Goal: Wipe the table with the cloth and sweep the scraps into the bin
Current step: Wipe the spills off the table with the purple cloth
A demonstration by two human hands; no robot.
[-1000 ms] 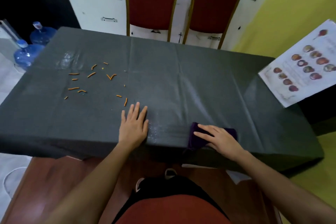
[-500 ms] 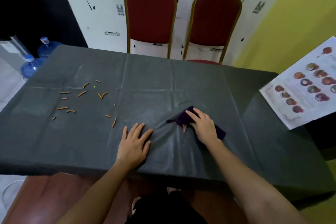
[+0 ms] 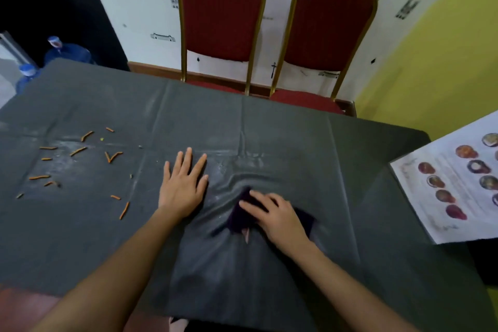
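Scraps [image 3: 78, 151]: orange slivers in a loose patch on the grey table cover [image 3: 269, 129], all to the left of both hands. They point in mixed directions, no common axis. The nearest one lies just left of the left wrist, its long axis running roughly away from the person.

Left hand [image 3: 183, 186]: flat on the cover, palm down, fingers straight and spread, gripping nothing. It looks like it's pinning the cover. It's the hand nearer the scraps, and it sits directly between them and the cloth.

Cloth [image 3: 238, 217]: dark purple, bunched, just right of the left hand and not touching it. Most of it is under the right hand [image 3: 277, 215], with purple showing past the fingertips on the left and behind the wrist on the right, so its long axis runs roughly left to right. The right fingers lie on top, pointing left toward the scraps. They appear to press rather than pinch; blur makes this a bit uncertain.

The cover is rucked into folds ahead of the right fingertips and around the cloth.

Judgement: the cloth has to travel left to reach the scraps, and the left hand is in that path. It either lifts or the stroke goes round it. The folds could snag the stroke.

Bin: not in view, so the sweep direction is unknown.

Far right: a printed sheet [image 3: 444, 197], well apart from the cloth.
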